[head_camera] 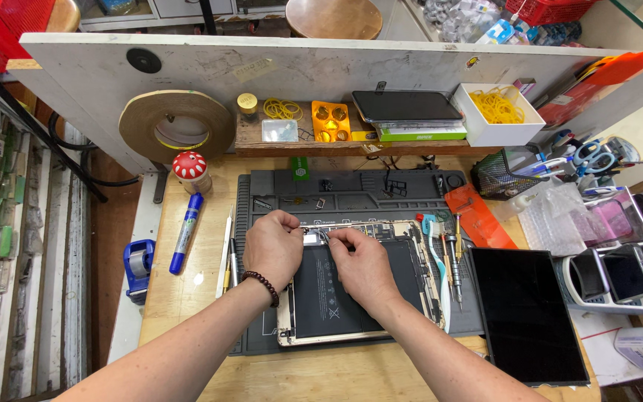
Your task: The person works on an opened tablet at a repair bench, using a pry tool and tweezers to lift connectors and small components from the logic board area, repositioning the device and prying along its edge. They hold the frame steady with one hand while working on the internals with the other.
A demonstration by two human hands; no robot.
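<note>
While the opened tablet [351, 286] lies mid-frame on the grey mat [351, 186], the left hand [272, 248] and right hand [362, 262] both pinch at a small part [312, 237] along its upper edge, fingers closed.

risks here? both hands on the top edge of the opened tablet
1. The left hand and right hand pinch a small silver part at the top edge of the opened tablet with black battery; a slip might strain nearby connectors.
2. The detached black screen panel lies near the bench edge and could get knocked off.
</note>
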